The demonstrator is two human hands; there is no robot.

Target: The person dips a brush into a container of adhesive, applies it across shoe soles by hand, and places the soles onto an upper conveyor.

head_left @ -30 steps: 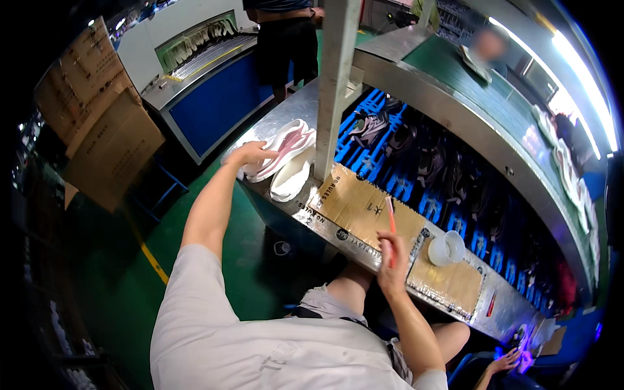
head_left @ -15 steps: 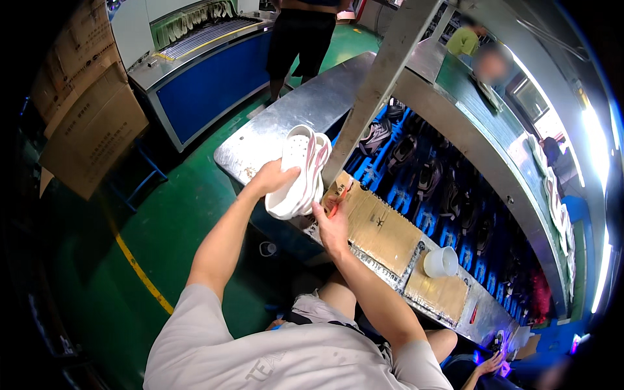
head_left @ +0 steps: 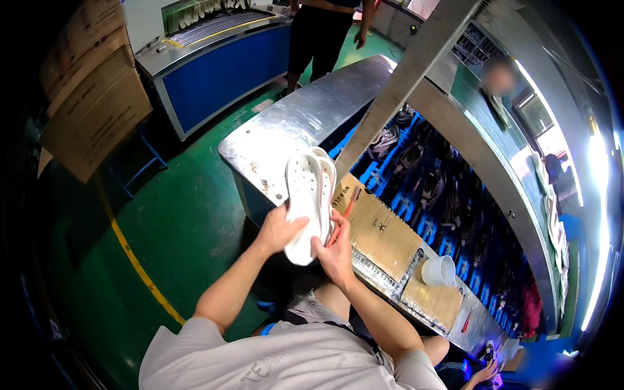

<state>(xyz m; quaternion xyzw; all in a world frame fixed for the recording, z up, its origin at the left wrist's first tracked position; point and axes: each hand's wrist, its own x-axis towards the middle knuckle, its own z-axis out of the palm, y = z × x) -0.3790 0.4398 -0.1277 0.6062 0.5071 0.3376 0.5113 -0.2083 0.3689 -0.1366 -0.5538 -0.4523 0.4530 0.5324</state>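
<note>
A pair of white shoe soles (head_left: 303, 195), pressed together and dotted with small holes, is upright in front of me with the toe ends pointing away. My left hand (head_left: 279, 231) is closed round the left edge, its thumb lying across the face of the nearest sole. On the other side my right hand (head_left: 335, 255) pinches the lower right edge. The same hand also holds a thin red-handled brush (head_left: 351, 203), whose dark tip sticks out past the soles toward the bench. Most of the rear sole is hidden behind the front one.
To the right, cardboard sheets (head_left: 383, 240) cover the metal bench, with a white plastic cup (head_left: 439, 270) on them. Behind runs a blue rack (head_left: 426, 185) of dark shoes under a metal frame. Cardboard boxes (head_left: 97, 123) stand left; a person (head_left: 318, 39) stands beyond the bench end.
Both hands have brought the soles down and nearer to me, turning the holed face more toward me. The view has shifted slightly. The person at the back now shows a lowered hand.
</note>
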